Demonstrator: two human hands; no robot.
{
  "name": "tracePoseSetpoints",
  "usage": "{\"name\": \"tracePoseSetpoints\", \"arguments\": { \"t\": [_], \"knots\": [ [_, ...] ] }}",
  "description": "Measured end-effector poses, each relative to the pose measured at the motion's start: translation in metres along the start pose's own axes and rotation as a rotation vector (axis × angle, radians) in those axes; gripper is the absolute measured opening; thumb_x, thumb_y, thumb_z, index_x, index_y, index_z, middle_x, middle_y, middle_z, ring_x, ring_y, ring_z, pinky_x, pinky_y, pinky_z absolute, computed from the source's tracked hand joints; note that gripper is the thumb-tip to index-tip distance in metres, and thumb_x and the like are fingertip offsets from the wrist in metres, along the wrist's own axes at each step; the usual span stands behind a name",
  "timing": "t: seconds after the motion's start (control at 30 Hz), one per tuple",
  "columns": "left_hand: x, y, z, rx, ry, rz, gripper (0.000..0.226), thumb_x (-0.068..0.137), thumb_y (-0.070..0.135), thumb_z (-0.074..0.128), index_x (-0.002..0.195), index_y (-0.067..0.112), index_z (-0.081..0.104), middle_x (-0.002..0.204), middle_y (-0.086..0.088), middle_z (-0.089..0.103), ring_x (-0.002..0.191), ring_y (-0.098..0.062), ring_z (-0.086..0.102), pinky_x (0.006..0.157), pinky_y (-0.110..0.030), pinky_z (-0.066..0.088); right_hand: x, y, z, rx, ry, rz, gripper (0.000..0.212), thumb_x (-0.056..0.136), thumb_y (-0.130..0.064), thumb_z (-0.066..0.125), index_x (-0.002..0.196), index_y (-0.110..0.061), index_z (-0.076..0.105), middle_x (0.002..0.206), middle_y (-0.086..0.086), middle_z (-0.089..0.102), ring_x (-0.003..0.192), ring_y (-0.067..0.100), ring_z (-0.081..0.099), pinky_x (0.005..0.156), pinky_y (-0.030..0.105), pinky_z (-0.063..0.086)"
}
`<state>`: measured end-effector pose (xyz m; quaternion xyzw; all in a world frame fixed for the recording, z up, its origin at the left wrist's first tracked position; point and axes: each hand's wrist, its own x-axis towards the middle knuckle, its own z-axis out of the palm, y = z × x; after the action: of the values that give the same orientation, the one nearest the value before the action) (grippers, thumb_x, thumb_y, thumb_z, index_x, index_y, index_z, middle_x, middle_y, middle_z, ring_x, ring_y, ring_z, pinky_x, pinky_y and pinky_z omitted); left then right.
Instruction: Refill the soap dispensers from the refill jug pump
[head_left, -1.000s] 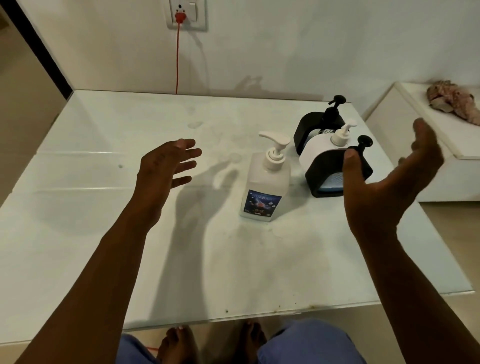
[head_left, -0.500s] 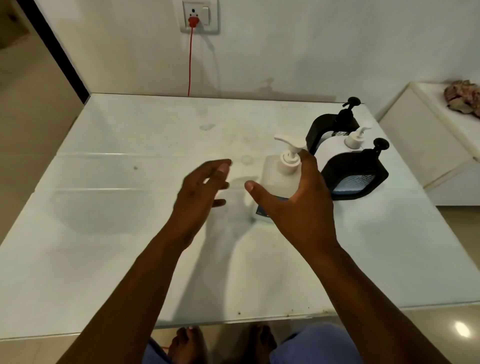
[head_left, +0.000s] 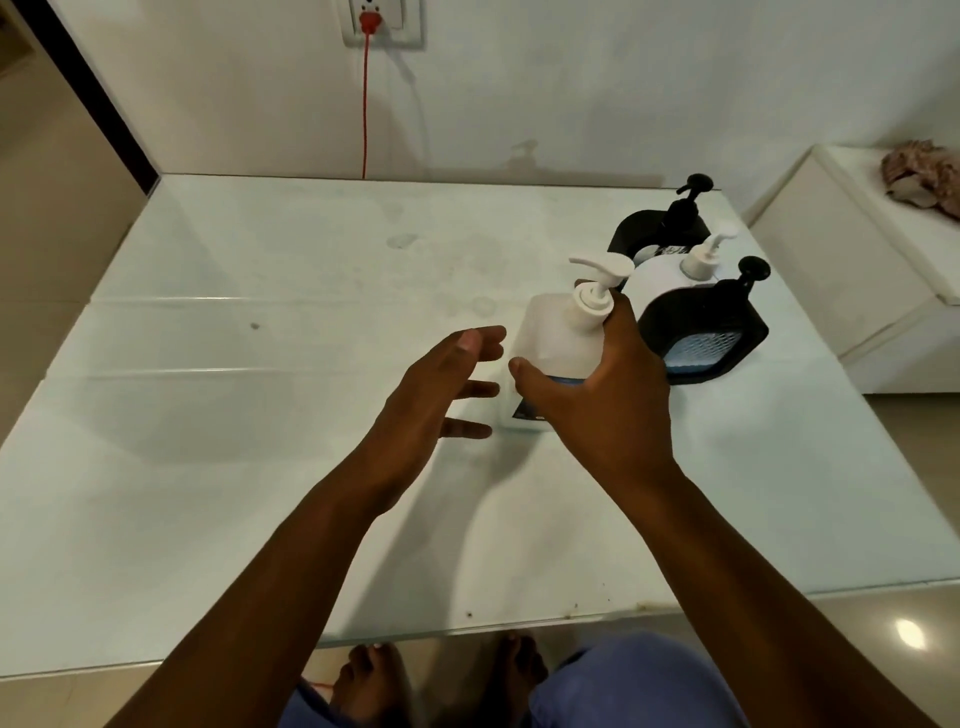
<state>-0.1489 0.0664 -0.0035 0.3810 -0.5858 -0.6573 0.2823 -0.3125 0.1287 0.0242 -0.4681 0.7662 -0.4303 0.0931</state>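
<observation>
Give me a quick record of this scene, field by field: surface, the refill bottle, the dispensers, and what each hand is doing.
surface: white table against a wall
refill bottle: white pump bottle, upright on the table, blue label partly hidden
dispensers: three to the right of it, back black dispenser, white dispenser, front black dispenser
right hand: grips the pump bottle, thumb on its front
left hand: open, fingers straight, beside the bottle; contact unclear
other: red cable plugged into a wall socket

White table (head_left: 260, 467) carries refill jug (head_left: 550, 343) and dispensers (head_left: 701, 332).
</observation>
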Motion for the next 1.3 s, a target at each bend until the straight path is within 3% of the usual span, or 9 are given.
{"name": "tracePoseSetpoints", "arguments": {
  "t": [0.13, 0.23, 0.33, 0.5, 0.63, 0.9, 1.1, 1.2, 1.3],
  "knots": [
    [0.000, -0.009, -0.004, 0.317, 0.027, 0.040, 0.056, 0.098, 0.074, 0.056, 0.146, 0.045, 0.060, 0.146, 0.027, 0.062, 0.138, 0.003, 0.055, 0.120, -0.039, 0.047, 0.003, 0.008, -0.023, 0.009, -0.033, -0.022, 0.084, 0.068, -0.047, 0.084, 0.140, -0.029, 0.043, 0.120, -0.019, 0.053, 0.103, 0.000, 0.051, 0.085, 0.011, 0.041],
    [0.000, -0.018, -0.010, 0.706, -0.023, 0.035, 0.083, 0.089, 0.081, 0.065, 0.160, 0.043, 0.044, 0.169, 0.019, 0.039, 0.161, -0.011, 0.027, 0.133, -0.043, 0.024, 0.004, 0.019, -0.043, -0.019, -0.042, -0.039, 0.089, 0.068, -0.048, 0.084, 0.143, -0.028, 0.041, 0.123, -0.020, 0.050, 0.108, 0.000, 0.049, 0.092, 0.018, 0.043],
    [0.002, -0.031, -0.013, 1.051, -0.153, -0.056, 0.128, 0.060, 0.103, 0.036, 0.171, 0.043, 0.012, 0.182, 0.010, -0.001, 0.168, -0.025, -0.012, 0.134, -0.062, 0.001, 0.004, 0.029, -0.062, -0.042, -0.049, -0.032, 0.091, 0.068, -0.049, 0.084, 0.144, -0.028, 0.039, 0.129, -0.016, 0.051, 0.112, 0.003, 0.049, 0.096, 0.023, 0.046],
    [0.003, -0.047, -0.011, 1.305, -0.291, -0.170, 0.160, 0.029, 0.119, -0.001, 0.166, 0.041, -0.026, 0.168, 0.009, -0.045, 0.157, -0.032, -0.042, 0.126, -0.070, -0.020, 0.003, 0.052, -0.096, -0.161, -0.044, -0.028, 0.093, 0.067, -0.056, 0.080, 0.144, -0.025, 0.038, 0.132, -0.005, 0.056, 0.112, 0.014, 0.055, 0.099, 0.039, 0.052],
    [0.004, -0.052, -0.010, 1.318, -0.314, -0.181, 0.156, 0.028, 0.119, -0.005, 0.162, 0.044, -0.034, 0.155, 0.010, -0.056, 0.155, -0.032, -0.046, 0.124, -0.070, -0.023, 0.002, 0.074, -0.119, -0.200, -0.024, -0.014, 0.095, 0.064, -0.066, 0.073, 0.143, -0.025, 0.039, 0.128, -0.006, 0.056, 0.108, 0.012, 0.055, 0.096, 0.037, 0.053],
    [0.003, -0.056, -0.009, 1.298, -0.303, -0.175, 0.154, 0.028, 0.120, -0.001, 0.161, 0.049, -0.033, 0.155, 0.015, -0.056, 0.155, -0.028, -0.046, 0.124, -0.066, -0.026, 0.000, 0.101, -0.135, -0.175, -0.016, 0.078, 0.088, 0.071, -0.041, 0.084, 0.144, -0.023, 0.039, 0.132, 0.002, 0.056, 0.111, 0.023, 0.058, 0.098, 0.050, 0.053],
    [0.002, -0.055, -0.009, 1.313, -0.308, -0.177, 0.154, 0.029, 0.120, -0.002, 0.161, 0.048, -0.033, 0.154, 0.014, -0.057, 0.154, -0.028, -0.048, 0.124, -0.066, -0.026, 0.004, 0.109, -0.139, -0.192, -0.054, 0.062, 0.088, 0.072, -0.038, 0.084, 0.145, -0.025, 0.037, 0.134, 0.001, 0.053, 0.114, 0.023, 0.055, 0.098, 0.051, 0.052],
    [0.001, -0.053, -0.007, 1.305, -0.309, -0.171, 0.155, 0.028, 0.120, -0.001, 0.162, 0.047, -0.032, 0.155, 0.014, -0.056, 0.154, -0.028, -0.047, 0.124, -0.066, -0.026, 0.005, 0.112, -0.139, -0.188, -0.075, 0.060, 0.091, 0.070, -0.042, 0.084, 0.145, -0.026, 0.036, 0.134, -0.001, 0.052, 0.115, 0.023, 0.055, 0.098, 0.051, 0.053],
    [0.003, -0.050, -0.006, 1.311, -0.312, -0.187, 0.157, 0.028, 0.120, 0.000, 0.163, 0.046, -0.031, 0.155, 0.013, -0.055, 0.155, -0.029, -0.046, 0.125, -0.067, -0.025, 0.005, 0.110, -0.140, -0.184, -0.096, 0.052, 0.099, 0.064, -0.058, 0.078, 0.146, -0.028, 0.031, 0.135, -0.002, 0.050, 0.117, 0.021, 0.053, 0.098, 0.050, 0.053]
  ]
}}
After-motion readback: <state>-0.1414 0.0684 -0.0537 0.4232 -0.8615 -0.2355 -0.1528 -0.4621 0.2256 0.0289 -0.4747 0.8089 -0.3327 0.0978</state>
